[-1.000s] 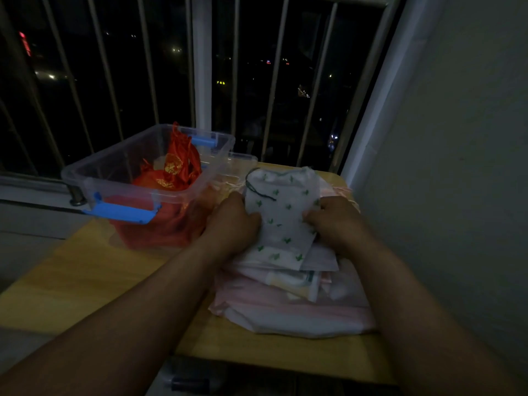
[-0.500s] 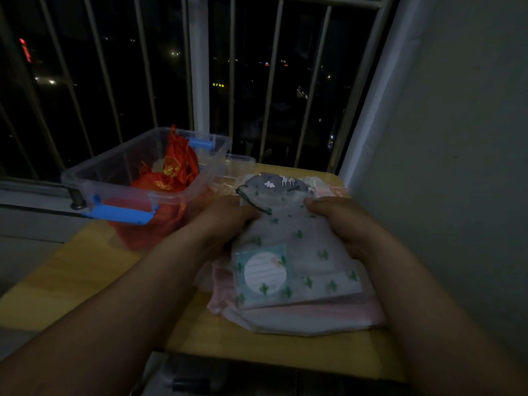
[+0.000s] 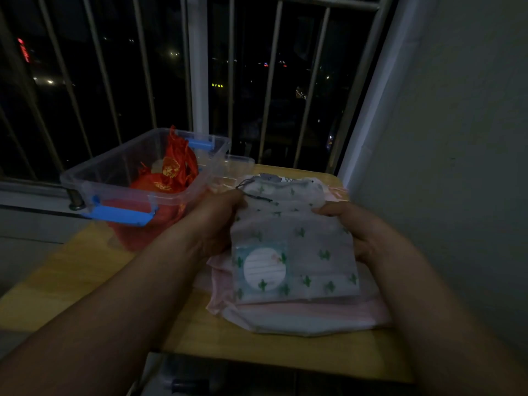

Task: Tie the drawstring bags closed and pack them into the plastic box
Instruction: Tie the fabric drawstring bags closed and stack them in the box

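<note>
- Plain grey wall (image 3: 457,138) fills the whole 3 o'clock side.
- Window with pale metal bars (image 3: 197,67) runs from 10 to 1 o'clock, and it's dark outside with a few small lights.
- Yellowish wooden table (image 3: 71,281) takes up the lower half and everything sits on it.
- Clear plastic box with blue clip handles (image 3: 114,167) is at 10 o'clock on the table, lid off, just beside the left hand.
- Floppy pile of pale pink and white cloth bags (image 3: 300,315) lies flat at 5 o'clock, close to the near table edge.
- White drawstring bag with little green cactus prints (image 3: 314,247) is just below centre, held up over that pile. So it's outside the box, and its mouth at 12 o'clock looks a bit gathered.
- Left hand (image 3: 217,221) grips the bag's top left corner. Its fingers are curled round the cloth, mostly hidden behind it.
- Right hand (image 3: 360,227) pinches the top right corner, thumb on the front and fingers behind.
- Shiny red drawstring bags with gold print (image 3: 174,167) are already inside the box, one poking above the rim.
- Round white label on a teal patch (image 3: 264,271) sits at the cactus bag's 7 o'clock corner.
- Thin dark cord (image 3: 257,197) loops out by the left thumb. I can't tell if it's knotted.
</note>
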Available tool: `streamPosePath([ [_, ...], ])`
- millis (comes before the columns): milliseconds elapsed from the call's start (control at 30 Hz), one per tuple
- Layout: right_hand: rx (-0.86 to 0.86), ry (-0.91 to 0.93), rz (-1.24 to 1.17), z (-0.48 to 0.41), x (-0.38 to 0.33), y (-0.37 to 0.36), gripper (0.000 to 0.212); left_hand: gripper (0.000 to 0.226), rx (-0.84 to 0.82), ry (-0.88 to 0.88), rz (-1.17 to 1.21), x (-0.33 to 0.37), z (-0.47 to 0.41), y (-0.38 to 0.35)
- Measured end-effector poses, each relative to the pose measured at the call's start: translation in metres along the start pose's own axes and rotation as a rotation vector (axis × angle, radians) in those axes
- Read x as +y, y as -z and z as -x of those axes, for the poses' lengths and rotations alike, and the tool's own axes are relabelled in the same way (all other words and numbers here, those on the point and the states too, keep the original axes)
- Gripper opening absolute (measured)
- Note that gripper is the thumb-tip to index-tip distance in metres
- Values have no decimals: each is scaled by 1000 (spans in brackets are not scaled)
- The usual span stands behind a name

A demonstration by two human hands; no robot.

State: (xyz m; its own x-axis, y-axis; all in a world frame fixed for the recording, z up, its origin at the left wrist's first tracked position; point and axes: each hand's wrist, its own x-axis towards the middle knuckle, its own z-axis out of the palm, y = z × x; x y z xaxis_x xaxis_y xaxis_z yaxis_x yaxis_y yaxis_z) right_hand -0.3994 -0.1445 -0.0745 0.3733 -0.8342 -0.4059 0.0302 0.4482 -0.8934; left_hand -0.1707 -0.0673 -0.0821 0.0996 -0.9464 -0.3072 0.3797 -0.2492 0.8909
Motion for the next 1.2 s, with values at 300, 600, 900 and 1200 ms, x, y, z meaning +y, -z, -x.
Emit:
streamPosePath([
  [300,-135,81,103,16,-2,-3,28,28,-61,-182,-94,-2,-5,1],
  [600,75,422,435,13,-7,-11,22,29,-60,-218,-258,2,6,-6],
  [900,-117,194,77,21,-15,-10,29,30,-107,-95,10,14,12,-11],
  [1200,198,293,217,11,5,-7,27,28,-8,-104,115,-11,13,-26],
])
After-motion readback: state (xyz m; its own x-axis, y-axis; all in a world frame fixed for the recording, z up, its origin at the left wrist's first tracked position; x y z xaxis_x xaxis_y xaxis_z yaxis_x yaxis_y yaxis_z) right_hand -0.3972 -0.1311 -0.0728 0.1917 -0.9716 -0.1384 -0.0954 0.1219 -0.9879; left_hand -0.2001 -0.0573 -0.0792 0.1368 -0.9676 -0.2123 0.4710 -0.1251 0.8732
